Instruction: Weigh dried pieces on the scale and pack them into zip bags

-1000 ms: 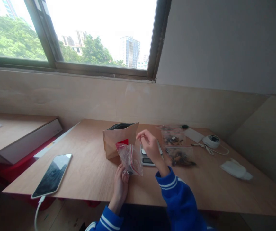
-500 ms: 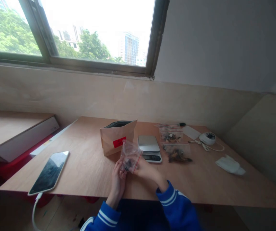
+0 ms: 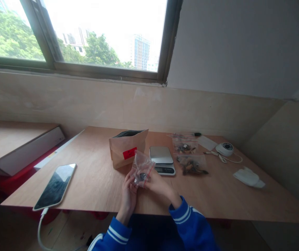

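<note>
A small clear zip bag (image 3: pixel 142 167) with a red seal strip and dark bits inside is held up over the table's near edge. My left hand (image 3: pixel 129 192) pinches its lower left corner and my right hand (image 3: pixel 157 184) grips its lower right side. Just behind the bag stands an open brown paper pouch (image 3: pixel 127 150) with a red label. A small digital scale (image 3: pixel 162 159) lies right of the pouch, its pan bare.
Two filled clear zip bags (image 3: pixel 191 164) lie right of the scale. Farther right are a small white round device with a cable (image 3: pixel 225 149) and a white crumpled object (image 3: pixel 248 177). A charging phone (image 3: pixel 55 185) rests at the wooden table's (image 3: pixel 94 184) left.
My right hand came down from above the scale and took hold of the bag beside my left hand. The bag now sits lower and more bunched.
</note>
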A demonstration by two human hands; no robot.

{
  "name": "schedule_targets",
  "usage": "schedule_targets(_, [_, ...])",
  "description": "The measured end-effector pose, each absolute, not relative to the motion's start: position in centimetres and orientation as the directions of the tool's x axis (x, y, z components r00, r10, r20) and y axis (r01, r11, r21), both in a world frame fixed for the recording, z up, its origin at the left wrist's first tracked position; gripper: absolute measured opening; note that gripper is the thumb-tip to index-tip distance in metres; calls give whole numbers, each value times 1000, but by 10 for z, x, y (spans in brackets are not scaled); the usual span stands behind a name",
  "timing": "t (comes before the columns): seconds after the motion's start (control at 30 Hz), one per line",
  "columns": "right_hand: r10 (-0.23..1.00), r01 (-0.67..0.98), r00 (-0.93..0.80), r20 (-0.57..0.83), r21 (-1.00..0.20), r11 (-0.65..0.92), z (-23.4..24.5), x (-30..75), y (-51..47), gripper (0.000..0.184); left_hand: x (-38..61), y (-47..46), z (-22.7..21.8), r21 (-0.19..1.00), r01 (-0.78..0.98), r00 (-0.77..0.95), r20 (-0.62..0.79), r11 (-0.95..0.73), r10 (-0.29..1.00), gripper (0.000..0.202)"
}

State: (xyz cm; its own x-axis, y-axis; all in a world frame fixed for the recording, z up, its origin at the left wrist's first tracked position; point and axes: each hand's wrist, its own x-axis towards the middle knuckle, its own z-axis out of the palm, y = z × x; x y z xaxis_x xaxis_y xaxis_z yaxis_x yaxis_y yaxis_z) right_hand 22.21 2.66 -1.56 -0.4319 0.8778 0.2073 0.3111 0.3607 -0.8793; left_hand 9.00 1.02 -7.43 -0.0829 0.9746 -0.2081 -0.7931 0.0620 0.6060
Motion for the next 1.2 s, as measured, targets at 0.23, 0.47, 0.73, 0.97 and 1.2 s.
schedule_targets(0.23, [922,164,-332,200,-950,265,-28,221,26,18,90,12,-75,577,-816,-105,-200,31,974,27])
schedule_targets(0.47, [950,184,-231,208,-950,252,-6,243,25,17,91,11,-70,565,-825,-108,-202,25,973,20])
schedule_targets(0.73, [813,297,-162,559,-758,581,96,241,50,19,91,12,-79,581,-813,-121,-236,40,964,20])
schedule_targets(0.97, [661,407,-367,654,-526,746,117,186,95,18,91,9,-77,582,-812,-114,-221,37,969,20])
schedule_targets(1.2, [648,471,-294,702,-484,738,90,188,78,29,91,9,-73,566,-823,-106,-226,42,968,17])
